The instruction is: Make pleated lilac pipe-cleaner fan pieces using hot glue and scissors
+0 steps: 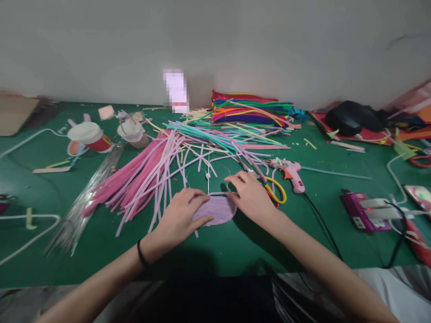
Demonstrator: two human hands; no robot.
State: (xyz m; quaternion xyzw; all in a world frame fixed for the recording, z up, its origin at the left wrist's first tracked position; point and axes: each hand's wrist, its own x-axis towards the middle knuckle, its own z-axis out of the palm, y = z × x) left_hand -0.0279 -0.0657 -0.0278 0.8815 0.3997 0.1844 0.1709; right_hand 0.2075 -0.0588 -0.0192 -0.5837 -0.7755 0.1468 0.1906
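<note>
A rounded lilac piece [217, 211] that looks built from pipe cleaners, with a scalloped lower edge, is between my hands just above the green table. My left hand [180, 215] grips its left end, thumb low and fingers along the top. At its upper right edge, my right hand [252, 197] holds it by the thumb, with the index and middle fingers curled above; its other fingers are hidden. Beyond the piece stands a thin wire stem [208, 181] with a small pale bead-like lump. Scissors with yellow handles [276, 190] lie beside my right hand.
Pink pipe cleaners [133, 177] spread to the left, with bright bundles [252, 110] at the back. Silver wires [84, 206] lie farther left, near two cups [101, 141]. To the right are a pink glue gun [295, 177] with its cord and a purple power strip [358, 211].
</note>
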